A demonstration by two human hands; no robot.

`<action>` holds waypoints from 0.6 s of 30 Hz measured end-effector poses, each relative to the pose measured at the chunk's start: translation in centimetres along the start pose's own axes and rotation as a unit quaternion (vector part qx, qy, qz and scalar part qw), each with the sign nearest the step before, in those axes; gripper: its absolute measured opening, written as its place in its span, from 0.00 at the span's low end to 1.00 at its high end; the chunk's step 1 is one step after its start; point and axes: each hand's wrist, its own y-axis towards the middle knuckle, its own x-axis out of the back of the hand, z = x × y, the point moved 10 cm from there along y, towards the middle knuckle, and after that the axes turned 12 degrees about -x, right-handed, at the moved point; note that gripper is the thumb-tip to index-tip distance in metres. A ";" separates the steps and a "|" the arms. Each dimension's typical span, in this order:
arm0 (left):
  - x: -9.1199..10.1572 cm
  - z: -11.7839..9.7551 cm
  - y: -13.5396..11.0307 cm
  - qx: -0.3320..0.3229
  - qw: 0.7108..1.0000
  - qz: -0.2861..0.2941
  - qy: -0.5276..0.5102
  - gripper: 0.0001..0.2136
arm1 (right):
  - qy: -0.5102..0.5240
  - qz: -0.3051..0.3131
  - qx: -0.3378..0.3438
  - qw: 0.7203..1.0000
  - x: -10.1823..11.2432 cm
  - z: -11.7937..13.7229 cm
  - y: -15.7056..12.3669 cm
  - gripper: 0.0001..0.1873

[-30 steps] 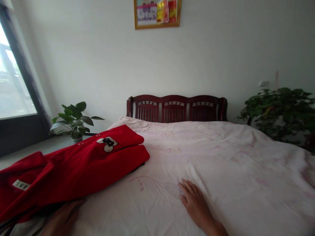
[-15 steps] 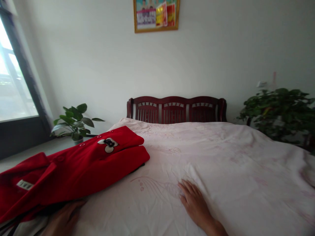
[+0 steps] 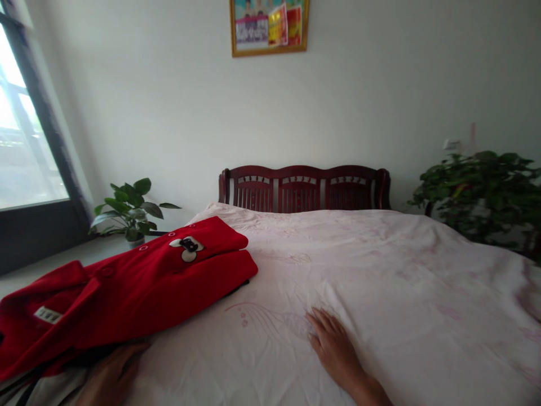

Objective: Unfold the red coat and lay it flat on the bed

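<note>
The coat [image 3: 147,287] lies at left on the bed [image 3: 406,304], the left hand [image 3: 114,369] by its near edge, grip impossible to tell. The right hand [image 3: 338,349] rests on the bed, fingers outstretched, holding nothing; light, even pressure would best avoid rucking the coat

There are one left hand [image 3: 112,375] and one right hand [image 3: 333,344], two in all. I count one red coat [image 3: 147,287] with one white label [image 3: 48,314] and three pale ring-shaped snaps [image 3: 143,248]; one sheet [image 3: 380,293]; one wooden bench [image 3: 308,172] with three back panels [image 3: 299,193]; two plants [image 3: 133,211], one at each side; one visible pot [image 3: 136,243]; one picture frame [image 3: 270,54]; one wall switch [image 3: 451,144]; and one window [image 3: 25,141].
</note>
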 end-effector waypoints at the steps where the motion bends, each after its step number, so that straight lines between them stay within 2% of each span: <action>1: 0.1 0.0 0.0 0.001 1.000 -0.001 -0.001 0.17 | -0.001 -0.002 0.000 1.000 0.0 0.0 0.0 0.26; 10: -0.2 0.5 0.0 0.008 1.000 -0.004 -0.001 0.17 | 0.008 -0.001 -0.001 1.000 -0.2 -0.1 0.1 0.26; 18: 0.4 -0.1 0.0 -0.007 1.000 -0.009 0.000 0.17 | 0.011 0.007 -0.004 1.000 -0.1 -0.1 0.0 0.26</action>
